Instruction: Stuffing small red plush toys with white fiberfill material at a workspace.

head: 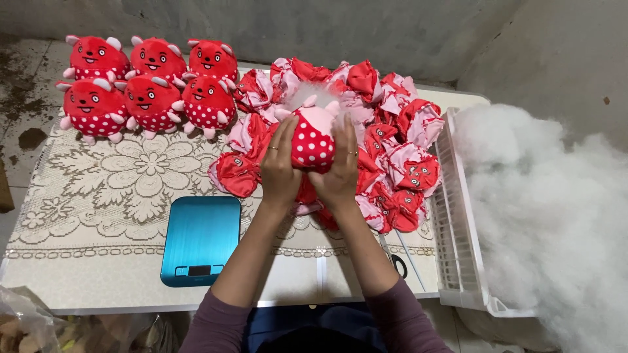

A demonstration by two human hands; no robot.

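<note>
Both hands up on one toy. My left hand (280, 171) and right hand (340, 171) wrap a red polka-dot plush (313, 144) from either side, grip closed on it, fingers curled round the body, thumbs toward the near face. Plush sits mid-worktop, lifted just over the heap, pink head end pointing far, a tuft of white filling (302, 97) showing past it. My read: the two-sided hold is to squeeze and shape the body evenly; can't tell from here whether the seam is open.

Behind and around the hands: a pile of unstuffed red-and-pink skins (399, 163), flat and crumpled, heaped from centre to right. Looks staged within arm's reach of the hands.

Far left: six finished plush toys (147, 85), two rows of three, faces up toward the camera. Kept apart from the skins, probably so done and undone don't mix.

Near left: blue kitchen scale (201, 239), flat, nothing on the pan, just beside my left forearm. Lace cloth (104, 189) covers the left part of the worktop (288, 284).

Scissors (395, 261) lie near right, beside my right forearm, partly under the skins.

Containers: white slatted crate (458, 261) stands on edge at the right end of the worktop, acting as a wall; a big loose mass of white stuffing fibre (549, 216) sits against its right side. A clear bag (26, 320) at near left, contents unclear.
</note>
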